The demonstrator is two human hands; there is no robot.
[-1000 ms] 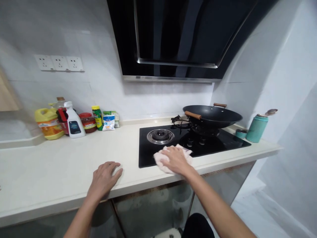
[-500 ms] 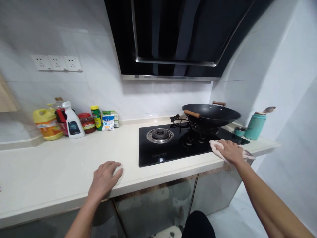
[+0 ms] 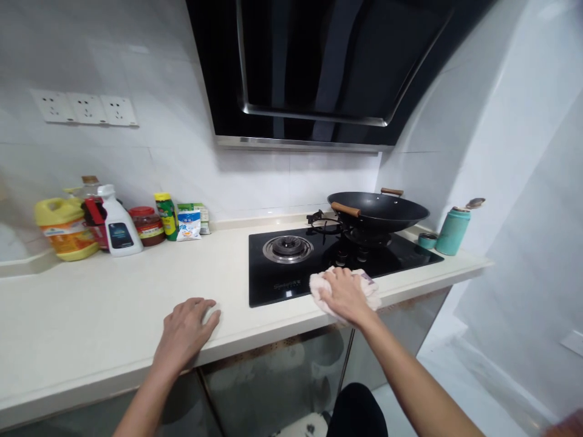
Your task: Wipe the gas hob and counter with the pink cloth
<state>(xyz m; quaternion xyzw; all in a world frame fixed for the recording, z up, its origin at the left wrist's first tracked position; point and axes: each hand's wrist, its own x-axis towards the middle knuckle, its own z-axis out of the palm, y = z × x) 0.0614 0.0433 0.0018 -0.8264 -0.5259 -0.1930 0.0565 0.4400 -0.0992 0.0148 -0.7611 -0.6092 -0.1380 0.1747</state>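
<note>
The right hand (image 3: 345, 294), spread flat on the pale cloth (image 3: 364, 290), has slid back from the hob's (image 3: 273, 285) right end to its front edge at centre frame. The left hand (image 3: 184, 331) stays spread on the counter (image 3: 91, 309). Bottle labels at left are unreadable.

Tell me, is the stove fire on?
Off. No flame shows at the bare burner; under the wok I cannot tell.
</note>
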